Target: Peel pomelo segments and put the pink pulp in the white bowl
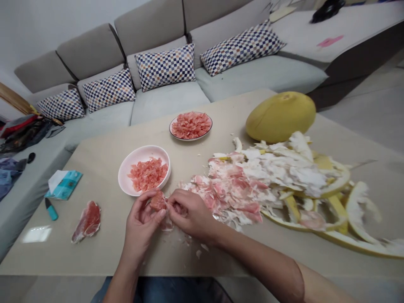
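Note:
Between the thumb and fingers of my left hand (141, 219) is a reddish pomelo segment (158, 201). My right hand (189, 213) pinches at the segment's right edge, where a bit of pale membrane shows; its fingertips are partly hidden. Just beyond my left hand stands a pink-white bowl (123, 179) with loose pomelo pulp (149, 173) in it. A larger pomelo segment (86, 221), some white skin still on it, lies on the table to the left. Right of my hands spreads a heap of peeled membranes (233, 185).
A dark-rimmed plate (191, 138) of pulp stands farther back. At the right are a whole yellow pomelo (280, 117) and thick rind pieces (341, 210). A tissue pack (65, 185) and a small teal-handled knife (51, 210) lie left. A grey sofa (167, 101) lines the far side.

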Action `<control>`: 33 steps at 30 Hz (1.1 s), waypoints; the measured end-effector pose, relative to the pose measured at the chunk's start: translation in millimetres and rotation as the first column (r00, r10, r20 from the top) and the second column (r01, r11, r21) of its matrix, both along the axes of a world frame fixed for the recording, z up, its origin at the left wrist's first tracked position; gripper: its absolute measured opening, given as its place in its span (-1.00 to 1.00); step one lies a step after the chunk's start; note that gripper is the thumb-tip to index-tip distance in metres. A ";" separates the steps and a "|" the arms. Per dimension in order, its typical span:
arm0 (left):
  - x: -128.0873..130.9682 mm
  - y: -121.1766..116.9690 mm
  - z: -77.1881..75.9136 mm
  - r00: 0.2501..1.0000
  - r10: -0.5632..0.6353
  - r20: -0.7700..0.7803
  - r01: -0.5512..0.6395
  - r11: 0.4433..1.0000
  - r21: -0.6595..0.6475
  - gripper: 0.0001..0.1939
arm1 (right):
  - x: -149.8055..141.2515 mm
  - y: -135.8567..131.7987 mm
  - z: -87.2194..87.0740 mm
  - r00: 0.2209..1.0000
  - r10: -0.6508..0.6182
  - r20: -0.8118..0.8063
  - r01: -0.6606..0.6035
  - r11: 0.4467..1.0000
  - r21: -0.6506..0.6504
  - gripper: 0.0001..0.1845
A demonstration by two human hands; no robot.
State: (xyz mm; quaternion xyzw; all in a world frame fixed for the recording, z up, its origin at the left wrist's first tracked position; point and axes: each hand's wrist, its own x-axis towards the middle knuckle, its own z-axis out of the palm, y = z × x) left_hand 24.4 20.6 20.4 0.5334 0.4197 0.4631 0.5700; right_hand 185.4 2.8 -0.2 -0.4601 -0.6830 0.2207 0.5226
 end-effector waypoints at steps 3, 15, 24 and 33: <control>1.3 -0.3 -0.2 0.999 0.005 0.034 -0.004 1.000 -0.025 -0.56 | -1.2 0.0 -4.5 0.996 -0.063 0.058 0.060 0.997 0.049 -0.87; 3.9 -2.4 3.3 0.988 0.047 0.147 -0.024 0.988 -0.152 -0.51 | 1.9 4.6 -7.0 0.961 -0.230 0.157 0.202 0.964 0.173 -0.84; 1.3 0.4 12.4 0.947 0.037 0.319 0.078 0.936 -0.342 -0.54 | 3.8 6.8 -7.0 0.953 -0.282 0.112 0.251 0.941 0.228 -0.84; -3.4 2.9 10.3 0.885 0.077 0.460 0.120 0.915 -0.384 -0.64 | 4.0 5.3 -2.4 0.950 -0.300 0.088 0.273 0.932 0.239 -0.81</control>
